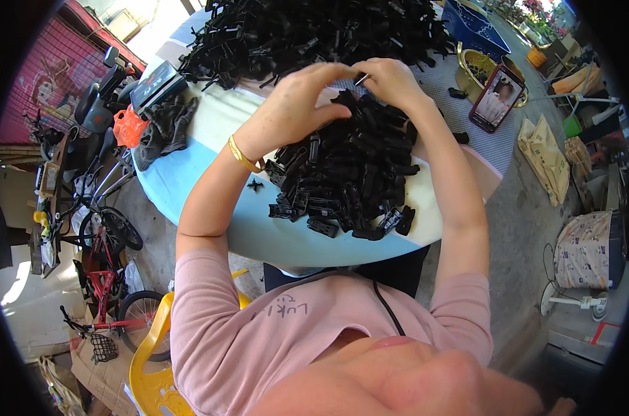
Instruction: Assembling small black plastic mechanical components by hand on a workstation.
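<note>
Piece (361,80), dark, between right fingers (372,66), exact shape unclear.

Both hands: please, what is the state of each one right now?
Left hand: open, thumb apart from the fingers, over the black parts.
Right hand: closed, apparently pinching a small dark piece.

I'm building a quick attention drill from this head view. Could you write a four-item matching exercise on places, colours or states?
1. nearer pile of black parts
2. phone
3. bracelet
4. chair

A. yellow, at lower left
B. on the table, between the forearms
C. around the left wrist
D. screen lit

Pairs: 1-B, 2-D, 3-C, 4-A
</note>
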### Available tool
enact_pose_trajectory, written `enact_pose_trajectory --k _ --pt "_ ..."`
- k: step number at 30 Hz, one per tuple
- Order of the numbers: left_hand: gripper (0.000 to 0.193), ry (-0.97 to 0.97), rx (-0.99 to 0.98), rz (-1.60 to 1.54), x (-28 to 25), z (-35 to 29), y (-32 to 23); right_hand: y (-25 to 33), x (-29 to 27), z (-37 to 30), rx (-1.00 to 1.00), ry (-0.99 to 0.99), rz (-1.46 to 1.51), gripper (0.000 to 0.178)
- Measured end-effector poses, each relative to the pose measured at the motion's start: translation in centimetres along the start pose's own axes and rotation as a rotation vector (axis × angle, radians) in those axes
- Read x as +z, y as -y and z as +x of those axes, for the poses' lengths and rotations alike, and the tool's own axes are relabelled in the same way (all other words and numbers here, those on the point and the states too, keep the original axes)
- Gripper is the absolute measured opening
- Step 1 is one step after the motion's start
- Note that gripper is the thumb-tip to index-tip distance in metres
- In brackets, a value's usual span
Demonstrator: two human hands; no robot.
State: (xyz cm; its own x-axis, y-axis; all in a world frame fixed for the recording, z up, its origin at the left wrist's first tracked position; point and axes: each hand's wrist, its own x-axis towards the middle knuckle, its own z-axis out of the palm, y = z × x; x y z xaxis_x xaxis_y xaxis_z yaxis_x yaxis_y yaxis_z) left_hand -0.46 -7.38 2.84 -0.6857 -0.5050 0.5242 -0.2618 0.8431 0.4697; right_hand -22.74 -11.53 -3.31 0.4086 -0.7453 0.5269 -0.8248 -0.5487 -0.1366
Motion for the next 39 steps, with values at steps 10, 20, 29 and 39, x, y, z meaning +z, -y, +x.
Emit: enact_pose_trajectory --k 10,20,29,39 --pt "0.061 -0.099 -0.067 -0.012 0.9 0.4 2.9 2.8 -2.9 -1.5 0.341 -0.142 0.465 0.016" --pt "0.04 0.083 -0.217 0.378 2.7 -0.6 9.1 4.2 -4.6 -2.3 0.347 -0.062 0.513 0.016" --pt "0.025 -0.128 -0.304 0.046 3.6 -0.3 11.4 5.7 -3.0 -3.4 0.355 -0.117 0.504 0.024" --pt "0.027 0.052 -0.453 -0.932 1.1 0.8 3.4 6.6 -4.6 -3.2 0.062 -0.274 0.76 0.009"
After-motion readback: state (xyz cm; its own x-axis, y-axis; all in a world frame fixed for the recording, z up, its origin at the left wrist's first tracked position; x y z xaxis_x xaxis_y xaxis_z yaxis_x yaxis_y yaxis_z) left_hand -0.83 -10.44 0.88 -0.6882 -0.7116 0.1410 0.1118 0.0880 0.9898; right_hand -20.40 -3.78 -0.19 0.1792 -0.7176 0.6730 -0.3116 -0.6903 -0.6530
